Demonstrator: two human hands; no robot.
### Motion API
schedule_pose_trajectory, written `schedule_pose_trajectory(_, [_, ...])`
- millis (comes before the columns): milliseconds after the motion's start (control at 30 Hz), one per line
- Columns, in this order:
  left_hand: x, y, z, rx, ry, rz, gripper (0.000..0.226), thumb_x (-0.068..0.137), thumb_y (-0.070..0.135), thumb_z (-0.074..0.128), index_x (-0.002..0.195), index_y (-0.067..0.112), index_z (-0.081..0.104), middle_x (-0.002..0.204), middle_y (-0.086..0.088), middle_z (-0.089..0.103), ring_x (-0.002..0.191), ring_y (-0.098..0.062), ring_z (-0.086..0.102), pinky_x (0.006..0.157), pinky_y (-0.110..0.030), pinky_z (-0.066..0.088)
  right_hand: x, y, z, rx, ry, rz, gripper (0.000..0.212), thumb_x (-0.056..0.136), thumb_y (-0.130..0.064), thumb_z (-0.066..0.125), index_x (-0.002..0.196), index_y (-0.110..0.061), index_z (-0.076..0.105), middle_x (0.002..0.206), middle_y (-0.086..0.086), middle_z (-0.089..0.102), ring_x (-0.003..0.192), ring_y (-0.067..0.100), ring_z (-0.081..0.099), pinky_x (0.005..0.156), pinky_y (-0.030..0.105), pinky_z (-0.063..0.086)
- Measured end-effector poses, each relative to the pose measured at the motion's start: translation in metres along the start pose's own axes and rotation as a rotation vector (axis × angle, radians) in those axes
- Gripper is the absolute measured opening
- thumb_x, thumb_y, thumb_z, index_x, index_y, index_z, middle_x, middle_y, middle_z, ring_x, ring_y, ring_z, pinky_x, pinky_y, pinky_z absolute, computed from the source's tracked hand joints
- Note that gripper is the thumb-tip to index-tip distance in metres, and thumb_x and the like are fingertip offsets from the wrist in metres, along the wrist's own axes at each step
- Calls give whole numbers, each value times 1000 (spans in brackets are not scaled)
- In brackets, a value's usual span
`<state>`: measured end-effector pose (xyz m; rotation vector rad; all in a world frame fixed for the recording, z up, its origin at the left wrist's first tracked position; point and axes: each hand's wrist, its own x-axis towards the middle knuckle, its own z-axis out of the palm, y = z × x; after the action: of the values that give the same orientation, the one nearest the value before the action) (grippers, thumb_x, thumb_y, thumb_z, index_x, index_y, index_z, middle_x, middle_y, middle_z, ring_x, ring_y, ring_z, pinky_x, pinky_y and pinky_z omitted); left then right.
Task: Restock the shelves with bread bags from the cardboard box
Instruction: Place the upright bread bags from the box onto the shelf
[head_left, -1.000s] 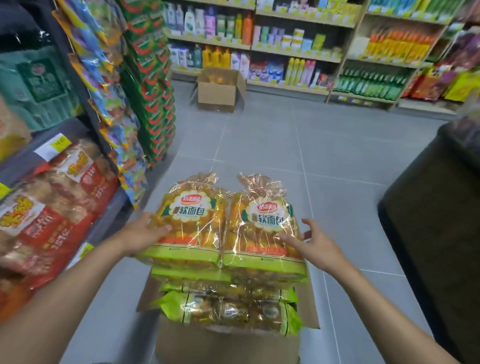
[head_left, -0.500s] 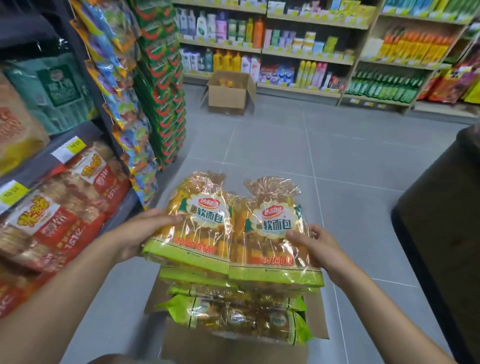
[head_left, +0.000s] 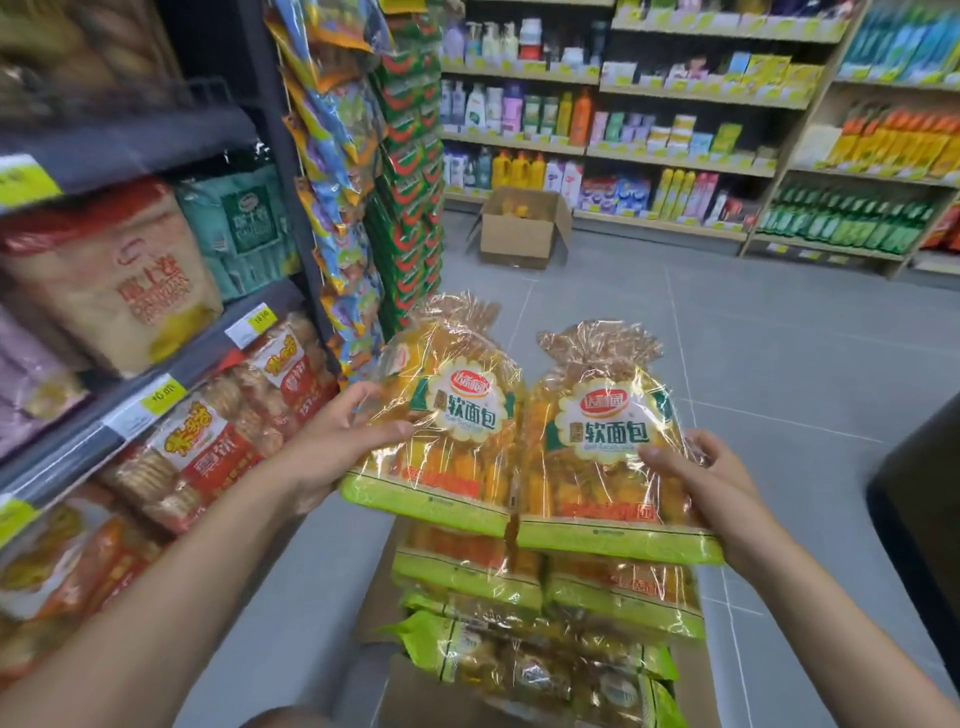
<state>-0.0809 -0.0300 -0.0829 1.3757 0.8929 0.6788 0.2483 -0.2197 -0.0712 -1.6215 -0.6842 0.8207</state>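
Two clear bread bags with yellow-green bottoms are held side by side above the cardboard box. My left hand grips the left bread bag at its left edge, thumb on the front. My right hand grips the right bread bag at its right edge, thumb on the label. Below them the box holds several more bread bags stacked flat. The dark shelves stand at my left.
The left shelves carry cracker packs and large bags; hanging snack strips flank them. Another open cardboard box sits on the grey floor ahead, before shelves of bottles. A dark counter stands at the right.
Both hands have lifted the two bags higher above the box and carried them slightly left toward the shelves. The view has tilted up and turned left.
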Motion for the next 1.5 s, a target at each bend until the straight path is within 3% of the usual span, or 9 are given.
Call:
schedule_pose_trajectory(233, [-27, 54, -51, -54, 184, 207, 61, 63, 38, 95, 114, 42, 61, 137, 15, 58, 138, -17, 51, 114, -47, 43, 22, -68, 50, 24, -117, -190, 22, 87, -20, 76, 100, -25, 60, 96, 7, 72, 57, 11, 71, 47, 22, 54])
schedule_pose_trajectory(467, [-88, 108, -107, -6, 429, 410, 36, 85, 8, 75, 111, 28, 60, 115, 6, 71, 101, -10, 67, 75, -20, 56, 37, -139, 134, 50, -234, -401, 42, 86, -24, 78, 120, -10, 58, 99, 6, 72, 63, 8, 70, 47, 19, 51])
schedule_pose_trajectory(633, [-164, 135, -156, 26, 614, 473, 46, 77, 21, 85, 116, 31, 63, 130, 5, 69, 118, -20, 67, 97, -44, 53, 20, -185, 214, 97, -380, -532, 34, 87, -19, 77, 115, -13, 59, 96, -4, 71, 75, 2, 72, 59, 17, 54])
schedule_pose_trajectory(767, [-233, 144, -177, 44, 790, 548, 34, 88, 14, 73, 109, 38, 62, 109, 21, 75, 95, -6, 74, 74, -26, 60, -4, -214, 278, 111, -522, -603, 48, 79, -33, 84, 118, -19, 60, 112, -1, 69, 105, 16, 68, 89, 33, 55])
schedule_pose_trajectory(900, [-305, 147, -189, 86, 958, 556, 60, 68, 47, 91, 121, 40, 62, 128, 16, 69, 112, -18, 69, 99, -50, 52, -37, -231, 339, 133, -676, -639, 43, 81, -28, 82, 118, -18, 61, 110, -2, 68, 89, -3, 66, 78, 14, 50])
schedule_pose_trajectory(967, [-337, 143, -194, 86, 1043, 562, 77, 63, 52, 90, 131, 37, 58, 137, 8, 65, 122, -25, 65, 107, -59, 47, -55, -235, 366, 148, -732, -664, 42, 83, -23, 80, 120, -15, 61, 117, 2, 68, 96, 4, 64, 85, 22, 50])
schedule_pose_trajectory(1167, [-403, 126, -202, 78, 1221, 587, 65, 66, 46, 90, 123, 35, 61, 131, 14, 68, 118, -17, 67, 103, -47, 52, -104, -247, 424, 133, -880, -741, 38, 84, -26, 79, 117, -16, 62, 115, 6, 70, 99, 18, 66, 90, 36, 49])
schedule_pose_trajectory(1333, [-438, 121, -220, 26, 1302, 590, 71, 59, 52, 87, 124, 37, 62, 140, 4, 62, 116, -29, 69, 103, -66, 47, -131, -267, 458, 183, -982, -706, 22, 89, -21, 73, 100, -31, 57, 100, -16, 63, 87, -3, 58, 76, 19, 43])
schedule_pose_trajectory(1500, [-454, 109, -234, 3, 1338, 594, 67, 59, 52, 86, 121, 38, 64, 134, 8, 67, 112, -29, 71, 102, -65, 48, -136, -296, 494, 221, -1131, -530, 30, 87, -22, 74, 113, -8, 68, 114, 17, 74, 83, 22, 68, 68, 29, 59])
